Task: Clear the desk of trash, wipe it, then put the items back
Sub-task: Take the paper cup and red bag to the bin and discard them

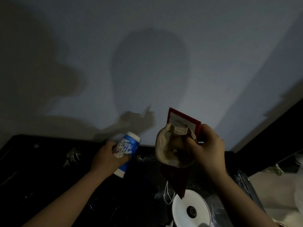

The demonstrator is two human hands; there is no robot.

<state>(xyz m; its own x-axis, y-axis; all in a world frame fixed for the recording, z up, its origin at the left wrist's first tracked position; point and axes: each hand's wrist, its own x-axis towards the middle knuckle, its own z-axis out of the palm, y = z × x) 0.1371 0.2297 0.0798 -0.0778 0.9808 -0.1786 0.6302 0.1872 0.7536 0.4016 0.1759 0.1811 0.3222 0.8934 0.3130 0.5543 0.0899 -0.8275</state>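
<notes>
The person is leaning over the dark worktop (pixel 41 161) and holding both hands up off it, which I take to be a way of getting things clear so the surface can be wiped. The left hand (pixel 106 154) is gripping a blue and white bottle (pixel 129 145), tilted with its white end toward the wall (pixel 147 46). It is also pinching a crumpled scrap of paper (pixel 119 150) against the bottle, probably trash being gathered in the same grab. The right hand (pixel 208 145) is clutching a beige cloth (pixel 165 145) bunched against a red card sleeve (pixel 182 122), its fingers curling round both. The cloth is hanging soft and limp, ready for wiping, I would guess. The worktop is looking black and glossy, and it is showing white specks and smears in several patches, so the wiping seems not yet done. A white round base (pixel 190 208) with a thin white cable (pixel 167 194) is sitting at the near edge.
</notes>
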